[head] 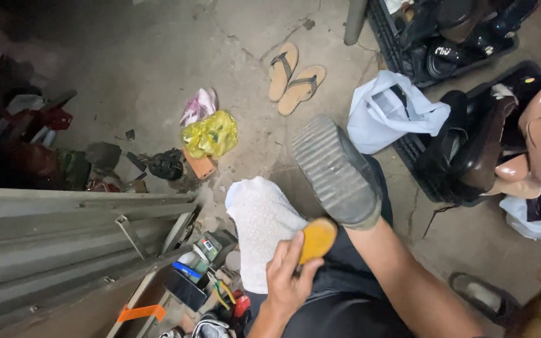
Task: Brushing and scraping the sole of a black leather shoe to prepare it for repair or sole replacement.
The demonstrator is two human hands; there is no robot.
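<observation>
Left grip (pixel 287 281) around brush (pixel 316 239), raised

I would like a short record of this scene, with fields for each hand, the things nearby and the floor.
left hand: grips a yellow-backed brush beside the shoe
right hand: hidden inside the black shoe, sole turned up
on lap: white cloth
floor: tan sandals, yellow bag, white bag
right side: black crates holding shoes
</observation>
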